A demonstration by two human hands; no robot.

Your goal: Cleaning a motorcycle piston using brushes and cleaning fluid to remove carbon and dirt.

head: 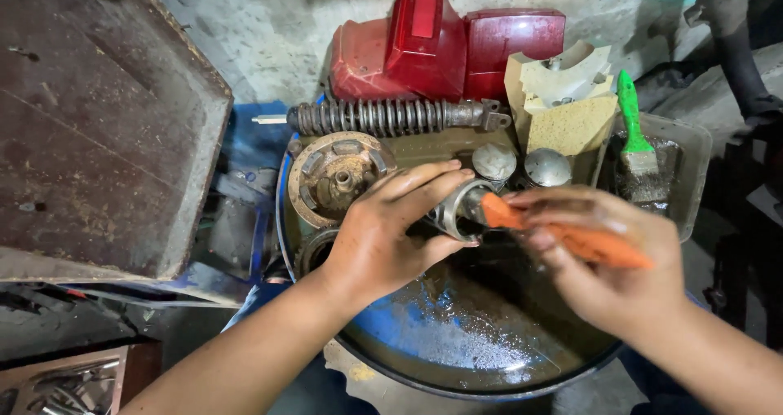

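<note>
I've got my left hand [383, 240] wrapped around a small metal cylinder part [457, 211], fingers clamped on it, holding it over the blue basin [424, 333] at centre frame. My right hand [608, 260] comes in from three o'clock, fingers closed on an orange-handled brush [571, 237] whose tip sits right in the part's open mouth. I'd judge this as the scrubbing step, mid-clean. Next I'd want a steady grip and a slow turn of the part so the bristles reach all round inside. A coil spring shock [383, 117] lies at twelve o'clock, a green brush [636, 138] at two.
</note>
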